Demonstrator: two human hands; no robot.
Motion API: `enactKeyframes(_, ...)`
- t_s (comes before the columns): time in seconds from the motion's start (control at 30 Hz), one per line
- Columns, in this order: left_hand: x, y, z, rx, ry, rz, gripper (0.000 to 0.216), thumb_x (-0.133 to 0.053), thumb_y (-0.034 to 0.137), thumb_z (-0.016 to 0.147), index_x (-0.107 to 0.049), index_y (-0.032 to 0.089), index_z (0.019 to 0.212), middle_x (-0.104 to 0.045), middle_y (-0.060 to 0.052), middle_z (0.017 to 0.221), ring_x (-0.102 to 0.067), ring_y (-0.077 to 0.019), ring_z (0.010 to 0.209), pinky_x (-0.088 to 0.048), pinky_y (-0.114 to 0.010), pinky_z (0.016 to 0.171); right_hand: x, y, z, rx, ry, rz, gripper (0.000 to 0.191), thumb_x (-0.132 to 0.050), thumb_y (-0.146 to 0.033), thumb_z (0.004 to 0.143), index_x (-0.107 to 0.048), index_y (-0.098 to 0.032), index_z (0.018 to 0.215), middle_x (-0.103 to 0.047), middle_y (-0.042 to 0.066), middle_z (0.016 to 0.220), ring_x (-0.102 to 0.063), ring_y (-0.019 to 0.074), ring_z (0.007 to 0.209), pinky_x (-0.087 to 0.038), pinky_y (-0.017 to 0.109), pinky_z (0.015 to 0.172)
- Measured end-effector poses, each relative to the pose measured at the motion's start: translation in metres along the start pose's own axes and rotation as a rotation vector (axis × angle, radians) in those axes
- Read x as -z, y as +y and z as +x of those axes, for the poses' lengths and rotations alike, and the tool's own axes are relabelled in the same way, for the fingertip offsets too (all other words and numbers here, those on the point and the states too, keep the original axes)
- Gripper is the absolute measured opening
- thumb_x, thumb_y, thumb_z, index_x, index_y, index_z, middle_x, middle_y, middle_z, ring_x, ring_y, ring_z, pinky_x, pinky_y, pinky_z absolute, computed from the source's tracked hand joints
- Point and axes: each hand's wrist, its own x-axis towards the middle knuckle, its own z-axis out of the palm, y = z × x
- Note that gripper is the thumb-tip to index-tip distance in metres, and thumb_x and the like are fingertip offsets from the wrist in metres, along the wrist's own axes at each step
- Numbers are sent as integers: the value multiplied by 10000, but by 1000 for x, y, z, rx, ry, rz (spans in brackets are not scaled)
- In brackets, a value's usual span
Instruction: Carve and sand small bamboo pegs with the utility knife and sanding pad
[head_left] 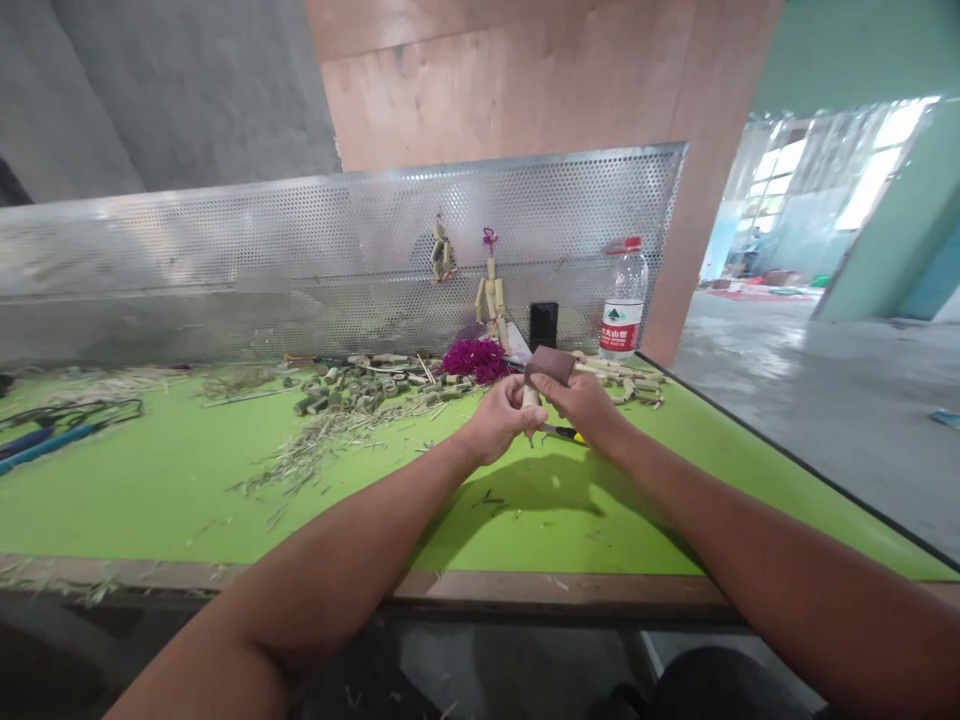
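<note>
My left hand [495,420] grips a short pale bamboo piece [531,398] upright between thumb and fingers. My right hand [581,400] pinches a folded piece of dark brown sandpaper [550,365] against the top of that piece. Just below my hands, a utility knife with a yellow handle [564,434] lies on the green tabletop [180,510], partly hidden by my right hand. Cut bamboo segments [360,390] lie in a heap to the left of my hands, with more [626,380] to the right.
Bamboo shavings [322,440] are scattered on the table, and a magenta fibre tuft [476,360] sits at the back. Behind it stand bamboo figures [491,300], a black phone [544,325] and a water bottle [622,300] before a perforated metal sheet [337,250]. Dark cables [60,430] lie far left.
</note>
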Motion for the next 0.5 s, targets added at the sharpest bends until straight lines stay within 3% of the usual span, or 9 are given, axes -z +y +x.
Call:
enactKeyframes(0.13, 1, 2, 0, -15, -64, 30, 575, -864, 443, 597, -531, 120, 937, -527, 33, 690, -452, -53, 575, -374, -190, 521, 0, 0, 1, -18, -129, 17, 406, -636, -546, 791, -675, -143, 765, -589, 9, 607, -493, 135, 581, -392, 268, 569)
enactKeyframes(0.27, 0, 1, -1, 5, 12, 5, 608, -882, 418, 572, -508, 135, 958, -526, 52, 680, -466, -51, 545, -402, -199, 525, 1, 3, 3, -21, -9, -8, 431, -646, -573, 769, -648, -146, 715, -544, -4, 561, -456, 125, 551, -365, 261, 532)
enactKeyframes(0.4, 0, 0, 0, -10, -17, 11, 630, -882, 462, 548, -520, 124, 937, -563, 27, 690, -495, -64, 556, -395, -197, 507, 0, 6, 3, -53, -144, 52, 435, -618, -575, 794, -664, -144, 753, -528, -8, 528, -439, 118, 509, -332, 257, 489)
enactKeyframes(0.5, 0, 2, 1, 6, 23, 20, 659, -896, 438, 532, -508, 123, 963, -555, 40, 663, -499, -66, 539, -408, -195, 494, 0, 6, 2, -4, -53, 24, 413, -633, -559, 786, -646, -152, 712, -536, -9, 548, -474, 129, 551, -367, 265, 535)
